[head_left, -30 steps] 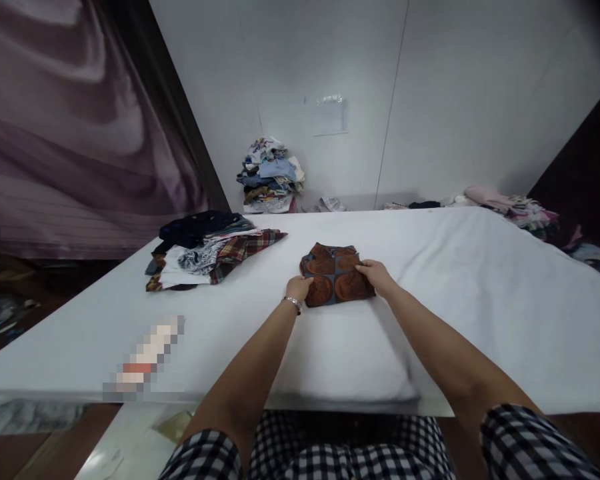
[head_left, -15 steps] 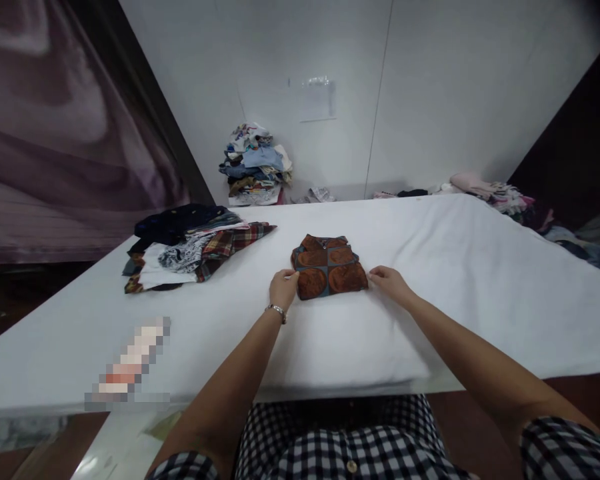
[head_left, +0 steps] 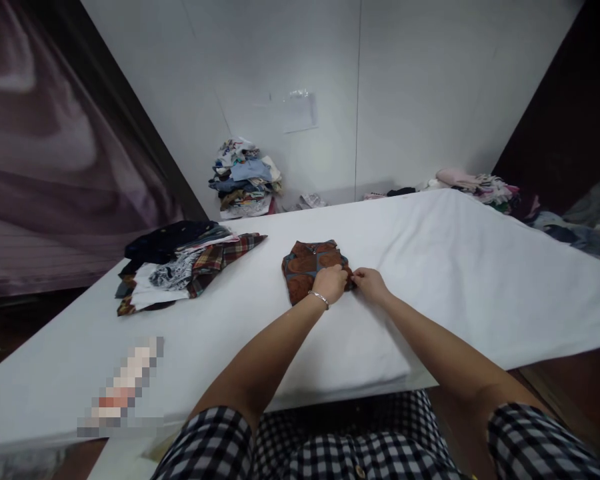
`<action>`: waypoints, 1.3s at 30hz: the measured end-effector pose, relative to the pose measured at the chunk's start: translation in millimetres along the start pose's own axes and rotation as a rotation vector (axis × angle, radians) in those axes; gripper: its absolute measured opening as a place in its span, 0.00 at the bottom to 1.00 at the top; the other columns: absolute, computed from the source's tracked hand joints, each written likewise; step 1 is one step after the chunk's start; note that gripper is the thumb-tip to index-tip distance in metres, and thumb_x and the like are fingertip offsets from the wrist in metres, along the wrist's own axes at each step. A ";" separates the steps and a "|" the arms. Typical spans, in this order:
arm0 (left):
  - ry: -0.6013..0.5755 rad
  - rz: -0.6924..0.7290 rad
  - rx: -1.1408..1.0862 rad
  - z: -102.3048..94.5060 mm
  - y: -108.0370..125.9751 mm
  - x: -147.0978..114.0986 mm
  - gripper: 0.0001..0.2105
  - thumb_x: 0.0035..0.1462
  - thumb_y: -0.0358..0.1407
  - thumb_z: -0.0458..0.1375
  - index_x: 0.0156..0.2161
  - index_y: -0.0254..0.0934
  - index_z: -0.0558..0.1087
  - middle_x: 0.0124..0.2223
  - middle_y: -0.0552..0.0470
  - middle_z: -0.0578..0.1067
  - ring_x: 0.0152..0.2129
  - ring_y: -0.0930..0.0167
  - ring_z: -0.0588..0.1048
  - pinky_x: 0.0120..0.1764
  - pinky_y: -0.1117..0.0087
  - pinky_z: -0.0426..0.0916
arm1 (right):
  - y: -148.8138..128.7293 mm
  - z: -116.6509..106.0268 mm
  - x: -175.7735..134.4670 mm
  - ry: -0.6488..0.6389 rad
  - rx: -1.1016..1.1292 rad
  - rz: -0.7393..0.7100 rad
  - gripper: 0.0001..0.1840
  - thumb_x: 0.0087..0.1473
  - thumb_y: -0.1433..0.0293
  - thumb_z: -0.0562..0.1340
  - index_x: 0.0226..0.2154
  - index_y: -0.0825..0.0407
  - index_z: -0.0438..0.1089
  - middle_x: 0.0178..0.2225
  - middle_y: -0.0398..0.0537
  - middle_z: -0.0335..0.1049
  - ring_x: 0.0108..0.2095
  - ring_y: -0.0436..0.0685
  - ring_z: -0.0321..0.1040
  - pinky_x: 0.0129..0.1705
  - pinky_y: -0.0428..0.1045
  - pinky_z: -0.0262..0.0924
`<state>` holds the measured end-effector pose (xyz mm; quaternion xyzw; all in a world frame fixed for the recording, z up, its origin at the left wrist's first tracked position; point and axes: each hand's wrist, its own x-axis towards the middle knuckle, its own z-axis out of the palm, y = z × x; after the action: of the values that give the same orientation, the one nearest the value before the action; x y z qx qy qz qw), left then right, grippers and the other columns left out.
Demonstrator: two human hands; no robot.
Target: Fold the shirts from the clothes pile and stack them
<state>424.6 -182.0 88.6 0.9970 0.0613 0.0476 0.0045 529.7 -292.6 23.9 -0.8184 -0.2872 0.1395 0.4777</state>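
Folded brown shirt [head_left: 301,265]: on the white surface [head_left: 220,353], partly beneath the left hand [head_left: 331,283], which is curled; its grip cannot be determined. The right hand [head_left: 371,285] pinches the adjacent edge. Uneven pulling could skew the folds.

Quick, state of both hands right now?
Left hand: resting on the folded brown shirt; grip cannot be told.
Right hand: closed, apparently pinching the shirt's edge.
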 end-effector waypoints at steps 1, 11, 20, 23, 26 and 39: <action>0.016 0.007 -0.004 -2.6 -2.3 -1.4 0.12 0.61 0.35 0.49 0.37 0.36 0.76 0.38 0.46 0.72 0.36 0.66 0.73 0.37 0.66 0.64 | -2.5 1.7 -0.3 -0.007 0.027 -0.014 0.10 0.45 0.64 0.57 0.24 0.51 0.70 0.20 0.41 0.67 0.24 0.50 0.60 0.26 0.45 0.51; 0.122 0.131 -0.195 15.6 -19.6 -27.0 0.12 0.61 0.32 0.49 0.42 0.40 0.75 0.39 0.50 0.75 0.38 0.69 0.71 0.41 0.68 0.65 | -16.3 1.7 -17.1 -0.580 0.404 0.105 0.09 0.42 0.68 0.61 0.30 0.52 0.66 0.14 0.36 0.61 0.16 0.46 0.56 0.17 0.42 0.43; 0.238 0.147 -0.335 41.2 -21.3 -49.0 0.17 0.58 0.26 0.50 0.51 0.38 0.70 0.50 0.47 0.75 0.48 0.66 0.69 0.50 0.60 0.62 | -22.6 0.8 -12.1 -0.400 0.186 0.279 0.03 0.44 0.74 0.61 0.24 0.55 0.71 0.13 0.38 0.62 0.15 0.46 0.54 0.18 0.43 0.46; 0.259 0.176 -0.407 44.3 -25.0 -53.7 0.14 0.58 0.28 0.51 0.48 0.38 0.72 0.51 0.47 0.74 0.50 0.67 0.69 0.53 0.60 0.61 | -24.1 -7.0 1.7 -0.225 0.121 0.286 0.06 0.49 0.72 0.59 0.30 0.55 0.72 0.21 0.41 0.69 0.19 0.46 0.59 0.20 0.42 0.51; 0.377 0.019 -0.455 37.1 -41.5 -56.2 0.12 0.59 0.30 0.51 0.44 0.39 0.74 0.48 0.48 0.76 0.47 0.68 0.71 0.52 0.63 0.62 | -26.1 -7.6 15.8 -0.171 0.082 0.301 0.13 0.54 0.63 0.57 0.34 0.56 0.71 0.25 0.47 0.71 0.20 0.48 0.62 0.20 0.43 0.52; 0.127 -0.920 -0.722 31.5 -88.4 -58.0 0.13 0.55 0.39 0.56 0.43 0.35 0.73 0.46 0.41 0.77 0.43 0.63 0.75 0.41 0.68 0.66 | -29.4 37.1 19.9 -0.128 0.005 0.046 0.19 0.48 0.72 0.61 0.46 0.52 0.70 0.46 0.51 0.73 0.45 0.58 0.70 0.47 0.50 0.63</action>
<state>359.5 -101.5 50.4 0.7984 0.4678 0.1184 0.3600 517.0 -243.4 31.4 -0.8130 -0.2980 0.2032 0.4572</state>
